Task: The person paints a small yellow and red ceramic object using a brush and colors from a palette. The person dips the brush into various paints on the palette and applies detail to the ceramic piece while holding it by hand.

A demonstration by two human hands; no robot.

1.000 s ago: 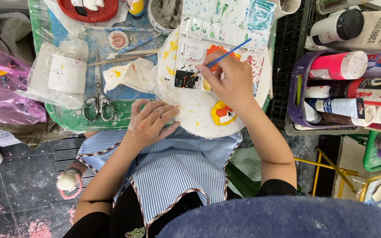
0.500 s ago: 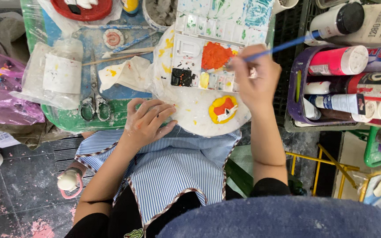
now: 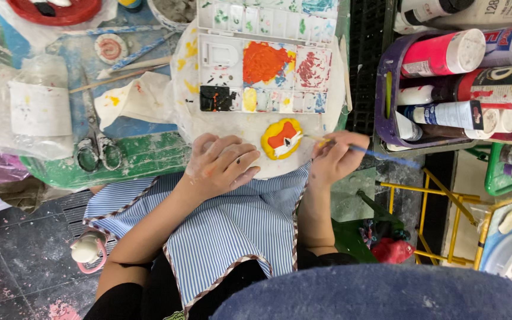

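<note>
A craft or painting workshop, by every sign: paint-smeared table [image 3: 143, 157], white mixing palette [image 3: 265, 56] with blotched wells, purple basket [image 3: 386, 106] crammed with paint bottles [image 3: 445, 53], scissors [image 3: 96, 145], striped apron [image 3: 232, 231], speckled tile floor [image 3: 13, 255].

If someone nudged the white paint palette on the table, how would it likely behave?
The paint palette is flat and broad, so it would probably slide, not tip. It looks like thin plastic, likely light. Wet-looking orange paint in its wells might smear the crinkled plastic sheet beneath.

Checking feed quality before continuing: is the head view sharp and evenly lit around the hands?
Head view: even, soft light, no harsh glare; right hand with the blue-handled paintbrush and the small yellow-and-orange painted piece look sharp; the blue rounded edge at the bottom is out of focus.
</note>
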